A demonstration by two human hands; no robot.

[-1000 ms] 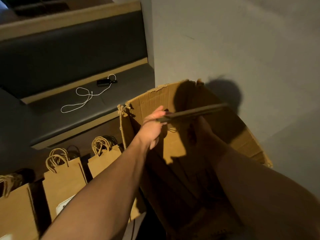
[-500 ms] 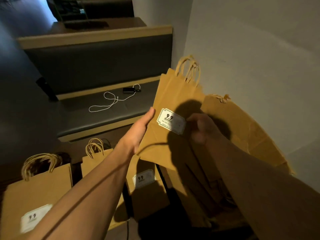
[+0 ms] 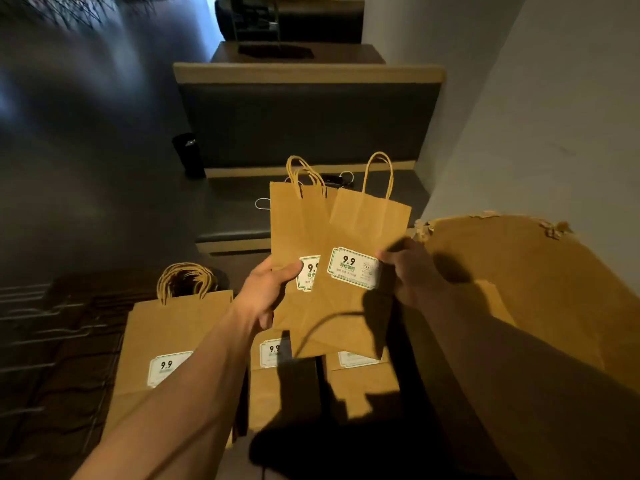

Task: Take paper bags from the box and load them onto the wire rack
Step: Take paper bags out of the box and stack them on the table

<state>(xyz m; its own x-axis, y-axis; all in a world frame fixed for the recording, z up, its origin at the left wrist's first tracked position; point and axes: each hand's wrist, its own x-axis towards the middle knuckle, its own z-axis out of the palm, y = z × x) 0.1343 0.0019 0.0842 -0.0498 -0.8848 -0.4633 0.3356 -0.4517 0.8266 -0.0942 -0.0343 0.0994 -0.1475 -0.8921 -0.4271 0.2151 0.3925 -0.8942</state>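
Two flat brown paper bags with white "9.9" labels are fanned apart in front of me. My left hand [image 3: 268, 292] grips the rear bag [image 3: 294, 223] at its lower left edge. My right hand [image 3: 412, 271] pinches the front bag [image 3: 363, 230] at its right edge beside the label. The open cardboard box [image 3: 519, 271] stands at the right, its inside hidden. Below the held bags, three stacks of bags [image 3: 166, 334] lie on the dark wire rack [image 3: 52, 341].
A dark upholstered bench [image 3: 235, 216] with a wood-trimmed backrest runs behind the rack; a white cable and a small black device lie on its seat. A black cylinder [image 3: 188, 154] stands at the bench's left end. A pale wall is on the right.
The bags came up out of the box and leftward over the rack. What was one bundle is now split into two bags, one in each hand. The view swung left.
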